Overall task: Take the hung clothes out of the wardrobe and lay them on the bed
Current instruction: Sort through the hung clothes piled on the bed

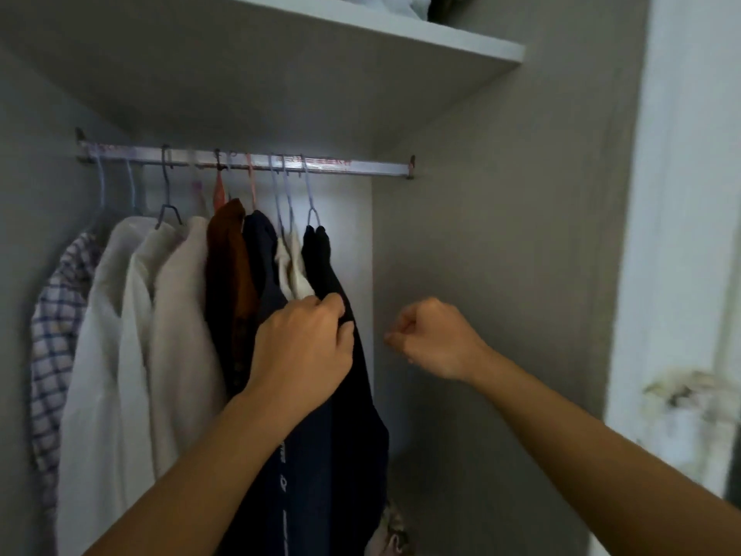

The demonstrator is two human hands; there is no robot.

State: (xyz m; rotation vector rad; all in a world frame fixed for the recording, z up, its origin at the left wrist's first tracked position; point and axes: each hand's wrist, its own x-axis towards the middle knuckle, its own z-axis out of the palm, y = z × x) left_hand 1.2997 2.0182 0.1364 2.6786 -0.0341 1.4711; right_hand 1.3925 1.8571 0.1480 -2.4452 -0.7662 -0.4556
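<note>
The black garment [320, 266] hangs at the right end of the row, on a pale blue hanger [312, 202] hooked over the rail [361, 165] inside the wardrobe. The left hand [304, 347] pinches its fabric partway down, fingers curled into the cloth, probably to part it from the navy garment [260, 250] just beside it so it can be lifted off alone. The right hand [435, 339] is apart from the clothes, in front of the grey side wall [501, 254]; its fingers are curled in a loose fist and appear to hold nothing, likely ready to go up for the hanger hook.

Further left hang a brown shirt [226, 250], several cream and white shirts [132, 315] and a checked shirt [56, 315] at the far end, all still on the rail, so the task looks barely begun.

A shelf [361, 54] sits above the rail with some cloth on top, cut off by the frame edge. The bed is not in view. The lower ends of the clothes run out of the frame, and something pale lies low in the wardrobe beneath the black garment, too dim to identify. The wardrobe interior is dark and the picture is slightly blurred.
</note>
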